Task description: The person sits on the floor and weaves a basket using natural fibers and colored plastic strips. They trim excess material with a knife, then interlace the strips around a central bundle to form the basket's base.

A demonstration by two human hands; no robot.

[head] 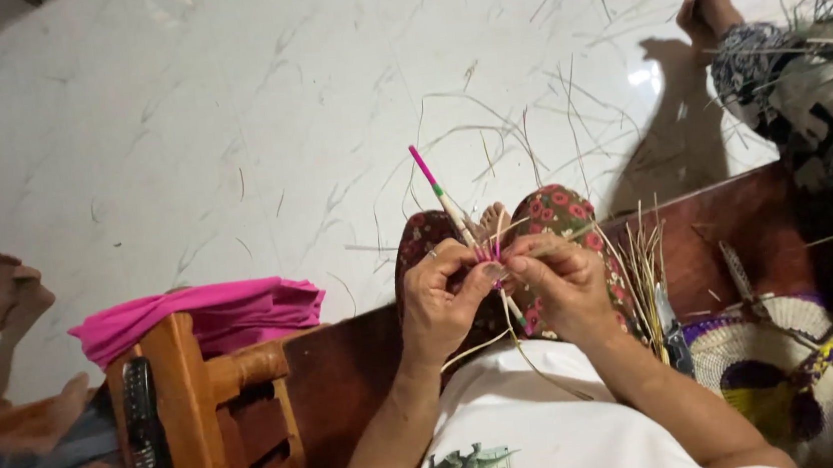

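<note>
**Straw strips held over the lap, wooden bench as reference**

Left hand (442,297): closed, pinching thin pale and pink straw strips (491,250) above the bench (348,370). Right hand (562,287): closed on the same strips, touching the left hand. A pink-tipped strip (438,190) is raised from the grip. A woven round piece (780,373) is laid on the bench's right part; a pink cloth (212,312) is found at its left end.

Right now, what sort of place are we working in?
Probably a home room used for hand weaving: a white marbled tile floor strewn with loose straw strands, a woven basket on the wooden bench, and barefoot people sitting around.
</note>
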